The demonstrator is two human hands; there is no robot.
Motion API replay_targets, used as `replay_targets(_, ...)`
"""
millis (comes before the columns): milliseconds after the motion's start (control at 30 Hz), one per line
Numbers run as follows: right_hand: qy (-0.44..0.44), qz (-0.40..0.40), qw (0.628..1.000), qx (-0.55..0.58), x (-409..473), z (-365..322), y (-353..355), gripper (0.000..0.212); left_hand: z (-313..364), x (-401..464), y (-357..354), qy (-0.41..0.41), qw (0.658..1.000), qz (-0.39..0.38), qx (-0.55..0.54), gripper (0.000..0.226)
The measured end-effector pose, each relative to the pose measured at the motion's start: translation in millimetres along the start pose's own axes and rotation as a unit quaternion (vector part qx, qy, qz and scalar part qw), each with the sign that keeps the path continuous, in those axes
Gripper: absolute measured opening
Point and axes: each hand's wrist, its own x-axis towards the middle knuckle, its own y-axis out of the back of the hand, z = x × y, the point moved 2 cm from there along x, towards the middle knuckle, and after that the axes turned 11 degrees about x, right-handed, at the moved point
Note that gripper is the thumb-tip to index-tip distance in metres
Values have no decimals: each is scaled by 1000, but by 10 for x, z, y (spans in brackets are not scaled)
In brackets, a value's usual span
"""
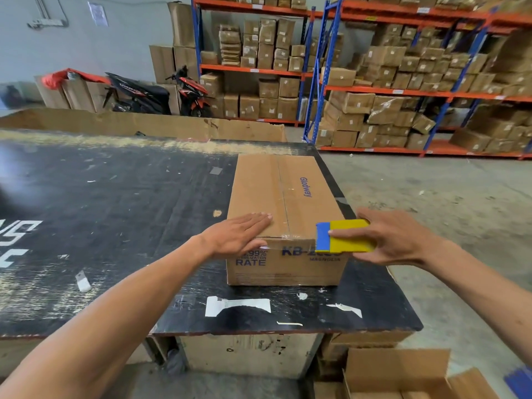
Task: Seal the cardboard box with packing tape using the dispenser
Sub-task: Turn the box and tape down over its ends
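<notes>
Two hands work on the cardboard box, which lies near the right corner of the black worktable. Seen from the head camera, the left hand presses flat, fingers straight, on the near top flap of the box. The right hand grips the yellow and blue tape dispenser at the near right edge of the box.

I think the clear tape could wrinkle or pull off the seam if the dispenser tilts, or if the box slides.

Behind the box the scratched table carries paper scraps, and beyond it stand shelves of cartons and a parked scooter.
</notes>
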Motion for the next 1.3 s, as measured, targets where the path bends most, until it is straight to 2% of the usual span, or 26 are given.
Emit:
replay_targets(167, 8, 1, 1000, 11, -136, 238, -60, 55, -11, 6, -21, -7, 1000, -1, 17, 80)
replay_targets(400, 21, 15, 999, 32, -112, 335, -57, 51, 77, 72, 112, -26, 996, -31, 78, 72)
replay_targets(533, 23, 21, 999, 39, -105, 373, -72, 51, 372, 381, 187, -68, 984, 43, 159, 74)
replay_targets(600, 29, 20, 999, 41, -99, 397, -78, 52, 553, 634, 179, -59, 985, 62, 149, 74)
replay_targets(767, 42, 22, 998, 41, -52, 417, -119, 53, 661, 824, -27, -38, 992, -33, 112, 89)
replay_targets(1000, 40, 22, 998, 43, -83, 466, -158, 54, 642, 827, -40, -39, 994, 27, 102, 80)
replay_targets(1133, 55, 10, 998, 41, -184, 551, -109, 55, 644, 809, -10, -33, 997, 14, 69, 81)
replay_targets(1300, 62, 15, 997, 45, -508, 917, -26, 57, 639, 806, -19, -38, 995, 10, 86, 76)
